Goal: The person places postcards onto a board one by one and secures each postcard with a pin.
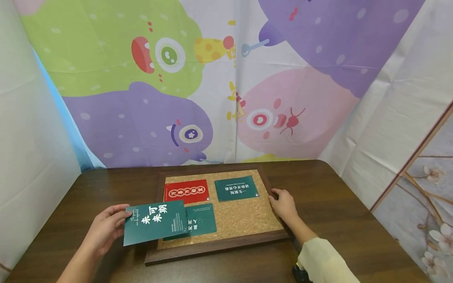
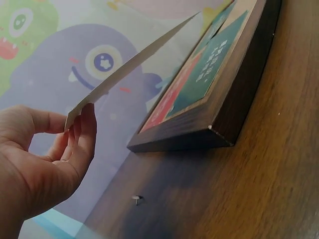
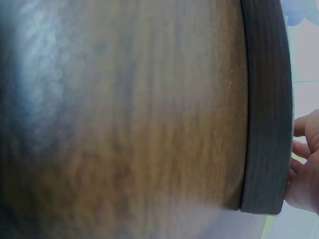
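Observation:
My left hand (image 1: 106,228) pinches a green card (image 1: 152,230) with white lettering by its left edge, thumb against fingers. The card is raised over the left part of a cork board (image 1: 244,222) in a dark wooden frame. It partly covers a red card (image 1: 187,190) and another green card (image 1: 203,222) lying on the cork. A third green card (image 1: 237,188) lies at the board's upper right. At the frame's right edge rests my right hand (image 1: 284,204), fingers loosely bent against the wood; in the right wrist view only part of it shows beyond the frame.
A small pin (image 2: 137,199) lies on the wooden table (image 1: 339,236) beside the frame's left side. Near the right sleeve is a black object (image 1: 300,273), partly hidden. A cloth with cartoon monsters (image 1: 148,122) hangs behind the table.

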Action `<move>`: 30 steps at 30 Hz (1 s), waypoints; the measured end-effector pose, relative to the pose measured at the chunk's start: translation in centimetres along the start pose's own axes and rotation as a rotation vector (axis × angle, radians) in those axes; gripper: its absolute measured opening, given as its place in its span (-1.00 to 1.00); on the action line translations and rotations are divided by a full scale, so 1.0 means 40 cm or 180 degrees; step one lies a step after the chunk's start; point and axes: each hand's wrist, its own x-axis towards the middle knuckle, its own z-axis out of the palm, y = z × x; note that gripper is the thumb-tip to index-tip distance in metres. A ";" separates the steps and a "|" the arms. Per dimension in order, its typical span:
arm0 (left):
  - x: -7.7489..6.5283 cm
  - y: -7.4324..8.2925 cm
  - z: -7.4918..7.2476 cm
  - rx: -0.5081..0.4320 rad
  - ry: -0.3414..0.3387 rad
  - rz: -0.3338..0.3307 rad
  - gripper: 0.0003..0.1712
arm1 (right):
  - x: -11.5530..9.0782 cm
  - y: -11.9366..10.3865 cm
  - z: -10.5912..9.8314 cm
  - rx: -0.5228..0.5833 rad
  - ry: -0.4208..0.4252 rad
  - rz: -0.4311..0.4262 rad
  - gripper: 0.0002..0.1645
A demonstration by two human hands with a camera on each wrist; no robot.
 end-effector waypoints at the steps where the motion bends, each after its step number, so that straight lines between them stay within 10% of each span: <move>1: 0.000 0.001 0.003 -0.0003 -0.0009 0.0015 -0.38 | 0.000 0.000 0.000 -0.0005 0.0002 -0.0002 -0.58; 30: 0.015 0.021 0.120 -0.0096 -0.0088 0.0089 -0.54 | -0.002 -0.002 0.002 0.0011 0.0037 0.0021 -0.57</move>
